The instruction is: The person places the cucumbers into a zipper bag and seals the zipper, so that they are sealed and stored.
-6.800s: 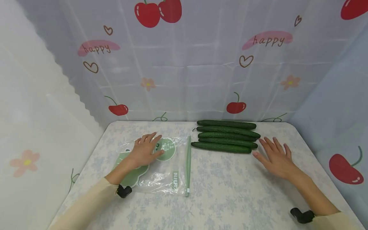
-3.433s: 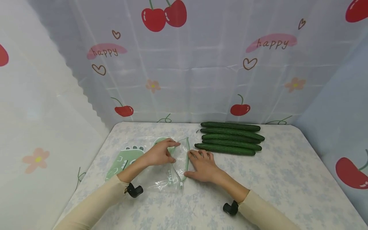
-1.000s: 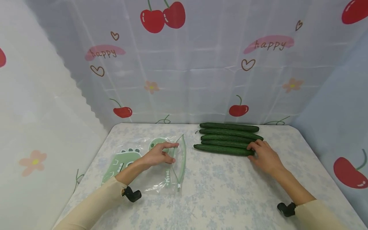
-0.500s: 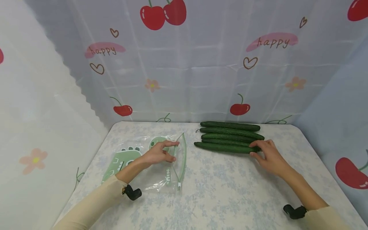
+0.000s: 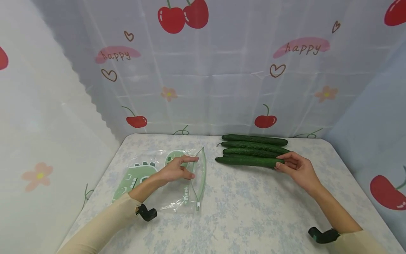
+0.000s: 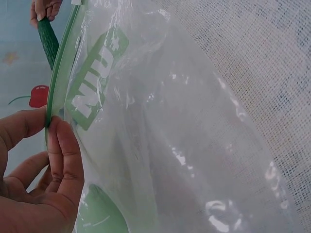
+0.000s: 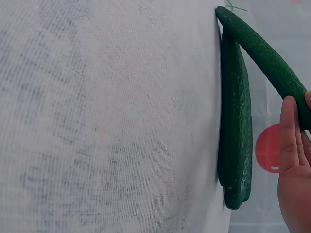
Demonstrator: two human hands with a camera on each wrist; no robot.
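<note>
A clear plastic zip bag (image 5: 171, 199) with green printed pictures lies flat on the table. My left hand (image 5: 172, 171) pinches one side of its mouth; the green zip strip (image 6: 62, 73) passes between thumb and fingers in the left wrist view. The mouth stands parted, its far edge bowed to the right. My right hand (image 5: 299, 171) grips the right end of the nearest cucumber (image 5: 247, 161). That end is raised off the table in the right wrist view, while the tip of the cucumber (image 7: 265, 53) slants down toward the other end.
Several more cucumbers (image 5: 253, 140) lie side by side behind the held one, near the table's back edge. The table (image 5: 241, 218) has a pale blue-patterned cloth. A curtain (image 5: 209, 81) printed with cherries hangs behind, and white sheets enclose both sides.
The right hand went from the bag's mouth to the nearest cucumber, took its right end and lifted it. The left hand moved from resting on the bag to holding its parted mouth.
</note>
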